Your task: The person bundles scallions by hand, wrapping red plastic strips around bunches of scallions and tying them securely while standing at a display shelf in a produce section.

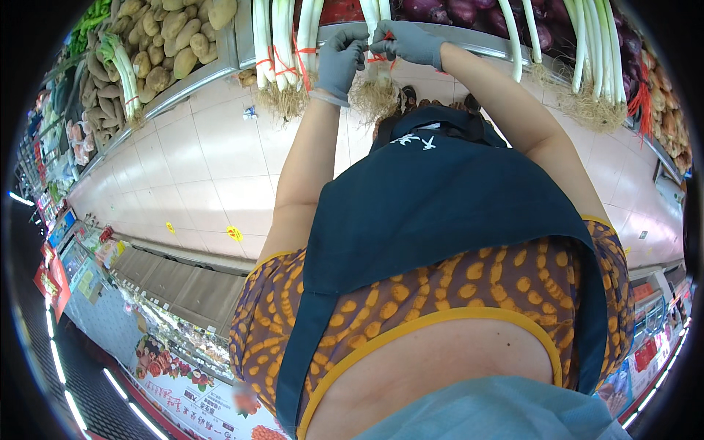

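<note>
My gloved left hand (340, 59) and gloved right hand (411, 43) meet over a small bundle of long green onions (379, 70), at the edge of the vegetable stand. A red tie (378, 58) circles the white stalks just above their roots. Both hands pinch at this tie with fingertips close together, and a bit of red shows between my right fingers. The fingers hide part of the stalks. Left of my left hand lie several tied onion bundles (285, 52), their roots hanging over the edge. Loose onion stalks (597, 55) lie to the right.
Potatoes (187, 44) fill the bin at left, with another tied onion bundle (125, 77) on its edge. Red onions (459, 14) lie behind the hands. Red tie strands (641, 102) hang at the right. A metal rail (159, 99) edges the stand above the tiled floor (220, 143).
</note>
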Demonstrator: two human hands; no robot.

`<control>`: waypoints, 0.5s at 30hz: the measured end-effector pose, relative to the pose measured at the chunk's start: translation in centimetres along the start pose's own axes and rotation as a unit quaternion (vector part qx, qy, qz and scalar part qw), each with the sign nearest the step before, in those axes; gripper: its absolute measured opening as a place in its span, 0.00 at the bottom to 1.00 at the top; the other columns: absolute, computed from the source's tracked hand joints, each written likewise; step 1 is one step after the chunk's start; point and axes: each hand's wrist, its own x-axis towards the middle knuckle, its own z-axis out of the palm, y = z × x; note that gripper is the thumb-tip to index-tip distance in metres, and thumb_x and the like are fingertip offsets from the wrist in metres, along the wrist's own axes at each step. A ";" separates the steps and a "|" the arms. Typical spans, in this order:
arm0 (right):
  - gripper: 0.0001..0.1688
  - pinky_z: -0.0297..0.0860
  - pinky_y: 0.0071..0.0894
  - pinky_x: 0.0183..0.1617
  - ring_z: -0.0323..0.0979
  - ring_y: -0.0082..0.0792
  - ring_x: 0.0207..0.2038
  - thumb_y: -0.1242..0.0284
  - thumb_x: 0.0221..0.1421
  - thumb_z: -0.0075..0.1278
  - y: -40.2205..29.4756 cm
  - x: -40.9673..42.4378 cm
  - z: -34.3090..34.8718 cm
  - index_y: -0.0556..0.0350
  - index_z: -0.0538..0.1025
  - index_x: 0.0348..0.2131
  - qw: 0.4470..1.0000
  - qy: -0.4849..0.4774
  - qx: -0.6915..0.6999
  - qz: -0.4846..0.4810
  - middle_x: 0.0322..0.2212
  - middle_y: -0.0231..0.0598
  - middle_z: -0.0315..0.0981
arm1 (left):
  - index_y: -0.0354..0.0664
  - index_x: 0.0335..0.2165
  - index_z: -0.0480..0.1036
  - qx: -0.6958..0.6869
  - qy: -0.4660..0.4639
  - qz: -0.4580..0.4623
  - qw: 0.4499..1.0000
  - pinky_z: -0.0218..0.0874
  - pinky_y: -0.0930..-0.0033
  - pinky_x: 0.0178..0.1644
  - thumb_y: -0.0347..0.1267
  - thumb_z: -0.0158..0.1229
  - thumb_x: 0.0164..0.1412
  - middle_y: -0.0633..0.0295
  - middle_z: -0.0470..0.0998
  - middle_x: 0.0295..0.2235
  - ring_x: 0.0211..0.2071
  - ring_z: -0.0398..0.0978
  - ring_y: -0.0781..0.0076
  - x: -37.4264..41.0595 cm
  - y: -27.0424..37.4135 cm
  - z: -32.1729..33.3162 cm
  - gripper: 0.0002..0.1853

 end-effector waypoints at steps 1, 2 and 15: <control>0.13 0.67 0.24 0.28 0.70 0.25 0.24 0.66 0.53 0.50 -0.6 -0.2 0.0 0.58 0.69 0.33 1.000 -0.014 0.009 0.013 0.24 0.40 0.72 | 0.35 0.34 0.71 0.017 -0.015 -0.006 1.000 0.56 0.82 0.20 0.23 0.49 0.54 0.65 0.72 0.22 0.17 0.64 0.83 0.2 0.2 -0.1 0.07; 0.14 0.66 0.25 0.28 0.69 0.25 0.24 0.65 0.53 0.50 -1.0 -0.3 0.0 0.58 0.69 0.32 0.999 -0.028 0.017 0.026 0.23 0.39 0.72 | 0.36 0.34 0.71 0.033 -0.030 -0.011 0.999 0.56 0.82 0.20 0.23 0.49 0.54 0.65 0.72 0.22 0.17 0.64 0.83 0.5 0.5 -0.2 0.07; 0.12 0.68 0.15 0.26 0.73 0.25 0.24 0.68 0.58 0.43 0.7 -1.7 0.9 0.60 0.69 0.33 0.906 -0.035 0.413 0.085 0.25 0.41 0.74 | 0.38 0.35 0.68 0.099 -0.022 -0.018 0.995 0.54 0.82 0.20 0.24 0.52 0.54 0.67 0.71 0.21 0.18 0.63 0.84 -2.1 1.7 -0.1 0.07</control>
